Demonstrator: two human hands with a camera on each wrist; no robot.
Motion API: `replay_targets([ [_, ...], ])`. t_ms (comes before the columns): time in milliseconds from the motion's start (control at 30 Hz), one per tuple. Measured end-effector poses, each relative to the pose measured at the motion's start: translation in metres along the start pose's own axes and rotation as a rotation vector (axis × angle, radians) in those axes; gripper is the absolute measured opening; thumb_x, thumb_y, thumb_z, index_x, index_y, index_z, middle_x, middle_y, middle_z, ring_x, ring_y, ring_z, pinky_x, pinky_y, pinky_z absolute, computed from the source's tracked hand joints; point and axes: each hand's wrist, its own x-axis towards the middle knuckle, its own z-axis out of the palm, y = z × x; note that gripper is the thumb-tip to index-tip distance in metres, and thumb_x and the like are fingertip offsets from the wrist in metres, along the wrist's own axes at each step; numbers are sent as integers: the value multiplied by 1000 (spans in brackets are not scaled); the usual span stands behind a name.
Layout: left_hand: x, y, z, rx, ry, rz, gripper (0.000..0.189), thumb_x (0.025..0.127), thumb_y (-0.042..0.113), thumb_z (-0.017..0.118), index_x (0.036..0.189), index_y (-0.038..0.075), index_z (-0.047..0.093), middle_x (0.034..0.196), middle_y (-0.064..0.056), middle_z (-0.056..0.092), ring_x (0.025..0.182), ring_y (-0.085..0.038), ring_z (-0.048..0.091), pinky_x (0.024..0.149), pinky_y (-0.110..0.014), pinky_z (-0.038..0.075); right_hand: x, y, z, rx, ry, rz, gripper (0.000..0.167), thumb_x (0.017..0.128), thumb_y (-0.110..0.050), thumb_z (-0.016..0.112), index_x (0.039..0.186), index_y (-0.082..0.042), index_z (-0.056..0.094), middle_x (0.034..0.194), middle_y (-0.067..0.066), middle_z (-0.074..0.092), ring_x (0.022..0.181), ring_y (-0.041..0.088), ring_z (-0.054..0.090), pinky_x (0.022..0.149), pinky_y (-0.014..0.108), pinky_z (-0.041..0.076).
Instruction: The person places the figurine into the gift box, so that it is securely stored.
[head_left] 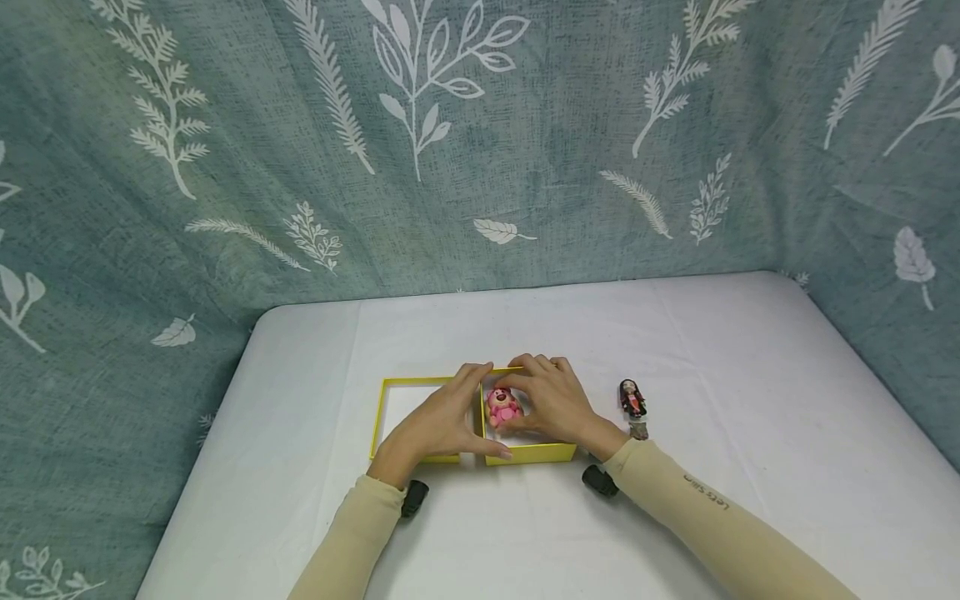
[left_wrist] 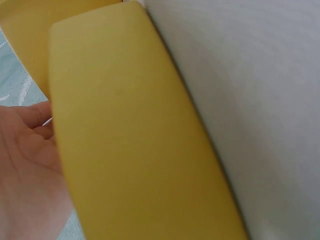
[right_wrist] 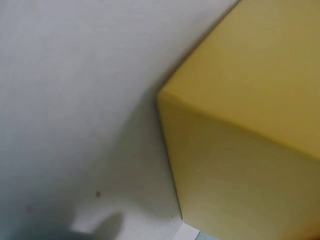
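A pink bear figurine [head_left: 503,407] is inside a yellow-edged open box [head_left: 531,454] with a white interior. My right hand [head_left: 553,402] reaches in over the box's right side, its thumb and index finger curled about the bear. At the box's left wall my left hand [head_left: 441,417] grips it, thumb at the front and fingers toward the back. The left wrist view shows the yellow box wall [left_wrist: 125,120] close up, with part of the left hand [left_wrist: 30,165] beside it. Only a box corner [right_wrist: 200,150] and white cloth fill the right wrist view; the bear is hidden there.
To the left, a shallow yellow-rimmed tray or lid [head_left: 377,417] lies against the box, partly under my left forearm. A small dark-haired figurine [head_left: 632,398] is right of the box, near my right wrist. White cloth [head_left: 675,333] covers the table; a patterned curtain [head_left: 562,208] hangs behind.
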Motion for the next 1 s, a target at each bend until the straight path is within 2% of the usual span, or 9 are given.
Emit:
replay_targets([
  [233, 0, -1, 0, -7, 0, -1, 128, 58, 78, 75, 156, 17, 21, 153, 6, 32, 135, -23, 46, 107, -44, 44, 0, 0, 0, -12, 12, -11, 63, 63, -54, 86, 119, -28, 70, 122, 4, 60, 109, 25, 55, 87, 44, 40],
  [367, 0, -1, 0, -2, 7, 14, 127, 58, 78, 75, 156, 15, 22, 152, 5, 33, 134, -22, 47, 107, -42, 44, 0, 0, 0, -20, -12, -13, 64, 66, -58, 84, 120, -29, 69, 126, 4, 58, 112, 25, 54, 88, 45, 39],
  [567, 0, 0, 0, 7, 10, 30, 126, 60, 77, 75, 156, 13, 22, 151, 4, 34, 133, -22, 47, 107, -42, 44, -1, 1, -3, -5, -52, -20, 62, 71, -55, 82, 125, -29, 66, 131, 5, 56, 117, 27, 52, 90, 46, 37],
  [1000, -1, -1, 1, 4, 10, 28, 126, 60, 78, 74, 156, 15, 22, 151, 5, 34, 133, -23, 47, 106, -43, 45, -3, 1, -1, -17, -20, -38, 62, 69, -50, 85, 124, -28, 67, 131, 6, 57, 117, 27, 53, 88, 45, 39],
])
